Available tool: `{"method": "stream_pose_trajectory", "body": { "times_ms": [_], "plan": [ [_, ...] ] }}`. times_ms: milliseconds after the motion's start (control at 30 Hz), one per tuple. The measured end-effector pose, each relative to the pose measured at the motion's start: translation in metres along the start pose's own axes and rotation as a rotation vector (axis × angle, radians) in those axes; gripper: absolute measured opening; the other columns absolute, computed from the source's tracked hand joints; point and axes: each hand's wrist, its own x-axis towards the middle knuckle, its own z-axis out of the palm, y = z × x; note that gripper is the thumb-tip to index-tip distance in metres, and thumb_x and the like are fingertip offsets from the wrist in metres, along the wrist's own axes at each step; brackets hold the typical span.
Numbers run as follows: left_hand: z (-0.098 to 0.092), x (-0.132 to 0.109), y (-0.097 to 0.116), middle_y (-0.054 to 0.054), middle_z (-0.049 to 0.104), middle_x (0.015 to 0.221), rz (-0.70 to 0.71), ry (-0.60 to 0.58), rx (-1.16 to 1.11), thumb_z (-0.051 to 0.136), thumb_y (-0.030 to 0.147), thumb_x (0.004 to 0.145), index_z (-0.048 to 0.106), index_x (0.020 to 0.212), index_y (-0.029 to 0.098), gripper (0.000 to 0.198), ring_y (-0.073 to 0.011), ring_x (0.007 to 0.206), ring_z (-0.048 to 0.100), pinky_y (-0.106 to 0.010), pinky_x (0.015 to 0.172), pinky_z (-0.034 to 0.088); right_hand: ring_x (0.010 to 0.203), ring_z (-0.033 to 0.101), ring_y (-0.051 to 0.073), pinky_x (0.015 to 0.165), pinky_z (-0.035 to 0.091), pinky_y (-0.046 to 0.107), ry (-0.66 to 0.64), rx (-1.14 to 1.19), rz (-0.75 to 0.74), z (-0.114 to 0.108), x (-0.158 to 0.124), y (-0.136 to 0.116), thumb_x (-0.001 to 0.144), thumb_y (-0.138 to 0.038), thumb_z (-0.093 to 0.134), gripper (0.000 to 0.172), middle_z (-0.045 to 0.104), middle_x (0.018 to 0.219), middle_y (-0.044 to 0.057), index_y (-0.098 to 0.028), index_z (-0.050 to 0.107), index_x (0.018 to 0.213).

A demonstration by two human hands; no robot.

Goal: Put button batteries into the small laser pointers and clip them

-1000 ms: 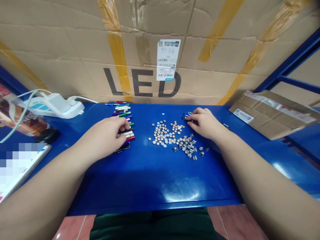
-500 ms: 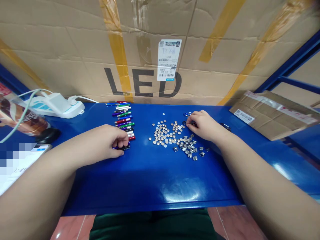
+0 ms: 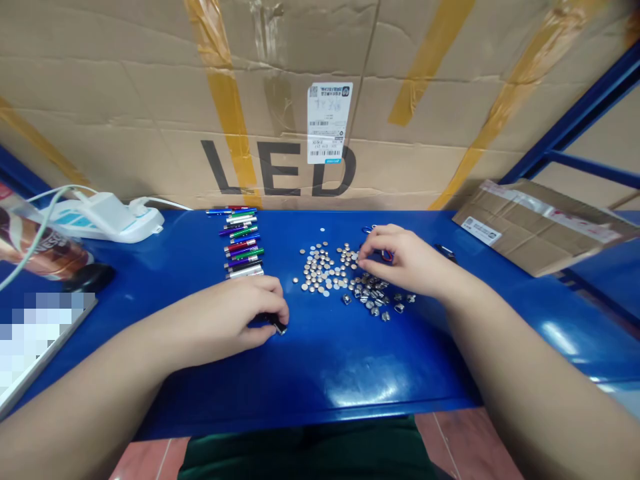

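Observation:
My left hand is closed round a small black penlight with a silver end, low over the blue tabletop. Most of that tube is hidden by my fingers. Just beyond lies a column of slim metal penlights in red, green, blue, purple, black and silver. My right hand is at the right edge of scattered button cells, thumb and forefinger bent together; anything between them is too small to make out. Beneath and beside it are shiny metal clips and, partly covered, small coloured carabiners.
A large taped cardboard box stands along the back of the blue table. To the left are a white power strip, a drink bottle and a phone. A smaller carton and a black object are at right.
My left hand has moved right and nearer to me, away from the penlight column, carrying the black penlight. My right hand has shifted slightly from the carabiners towards the button cells.

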Motion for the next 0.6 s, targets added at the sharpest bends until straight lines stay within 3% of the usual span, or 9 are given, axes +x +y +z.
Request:
{"method": "stream_pose_trajectory", "body": {
  "times_ms": [200, 367, 600],
  "plan": [
    [0.005, 0.007, 0.013, -0.004, 0.073, 0.104, -0.022, 0.082, 0.024, 0.058, 0.027, 0.096, 0.071, 0.102, 0.025, 0.015, -0.0236, 0.099, 0.066, -0.032, 0.085, 0.051, 0.094, 0.061, 0.024, 0.09, 0.046, 0.039, -0.156, -0.056, -0.144, 0.012, 0.005, -0.033, 0.092, -0.014, 0.068, 0.011, 0.073, 0.095, 0.007, -0.021, 0.077, 0.093],
    [0.008, 0.011, 0.012, -0.005, 0.075, 0.109, -0.077, 0.174, -0.019, 0.054, 0.037, 0.1, 0.071, 0.111, 0.026, 0.023, -0.0252, 0.101, 0.068, -0.036, 0.087, 0.053, 0.092, 0.061, 0.025, 0.087, 0.045, 0.038, -0.178, -0.151, -0.103, 0.019, 0.009, -0.033, 0.089, -0.014, 0.071, 0.01, 0.072, 0.093, 0.008, -0.02, 0.079, 0.09],
    [0.019, 0.021, 0.011, -0.005, 0.077, 0.111, -0.067, 0.262, -0.156, 0.054, 0.037, 0.1, 0.071, 0.114, 0.024, 0.025, -0.0231, 0.099, 0.071, -0.032, 0.083, 0.057, 0.094, 0.061, 0.025, 0.091, 0.045, 0.04, -0.189, -0.144, -0.094, 0.025, 0.01, -0.03, 0.091, -0.02, 0.073, 0.007, 0.07, 0.094, 0.008, -0.021, 0.08, 0.092]
  ]
}}
